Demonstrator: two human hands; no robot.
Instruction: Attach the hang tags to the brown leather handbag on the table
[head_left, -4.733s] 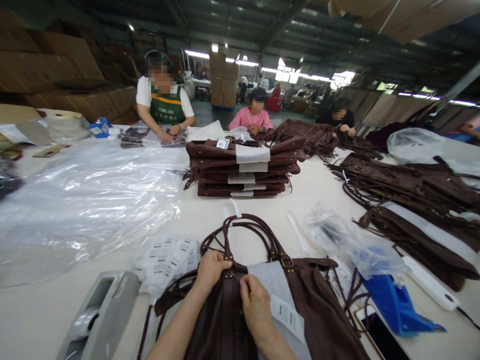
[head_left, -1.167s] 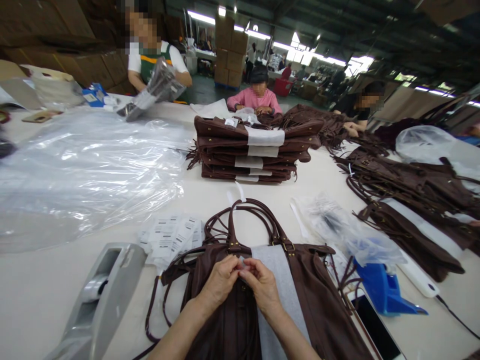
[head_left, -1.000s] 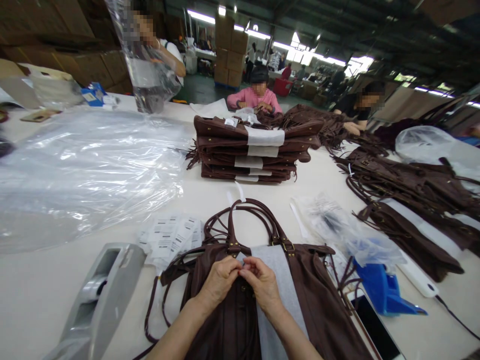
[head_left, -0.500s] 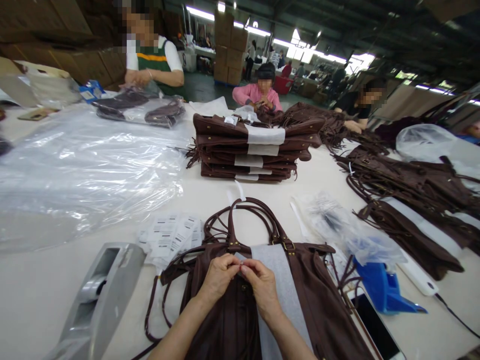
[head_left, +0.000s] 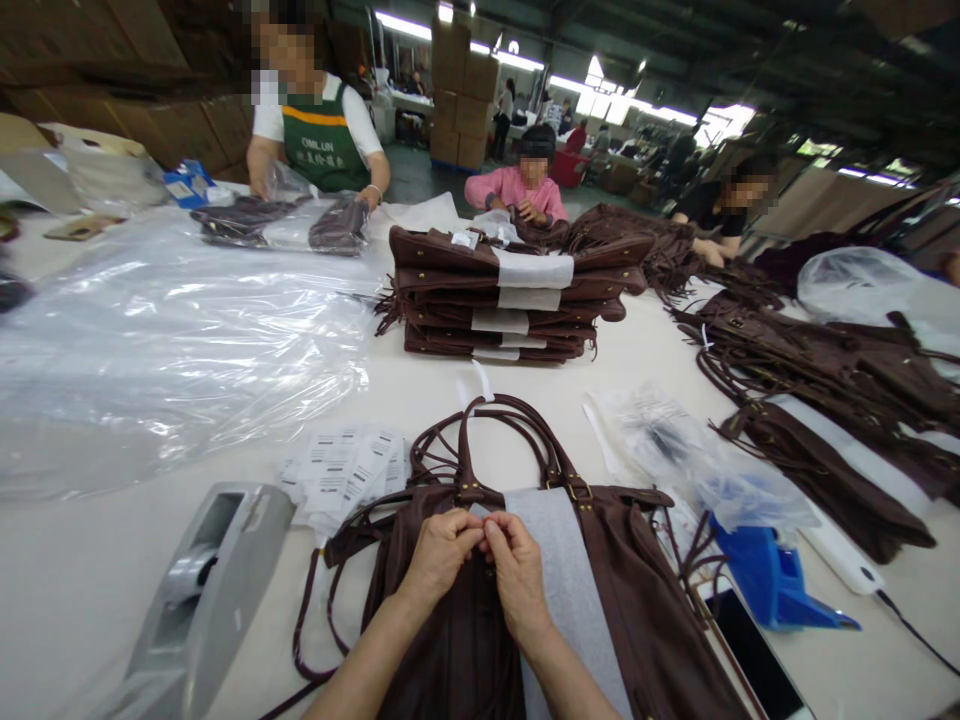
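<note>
A dark brown leather handbag (head_left: 637,620) lies flat on the white table in front of me, its handles (head_left: 495,440) pointing away. A strip of grey-white paper (head_left: 559,570) runs down its front. My left hand (head_left: 439,555) and my right hand (head_left: 514,565) meet at the bag's top edge, just below the handles. Both hands are closed in a pinch, fingertips touching each other. What they pinch is too small to make out.
A grey tape dispenser (head_left: 199,590) stands at the near left, barcode stickers (head_left: 341,470) beside it. A stack of folded brown bags (head_left: 510,300) sits mid-table, more bags (head_left: 817,390) at right. Clear plastic sheeting (head_left: 172,340) covers the left. A blue holder (head_left: 772,580) and phone (head_left: 750,660) lie at right. Three people work across the table.
My hands stay pinched together at the bag's top, the fingers shifting only slightly. The person in the green apron has laid a plastic-wrapped bag down on the table.
</note>
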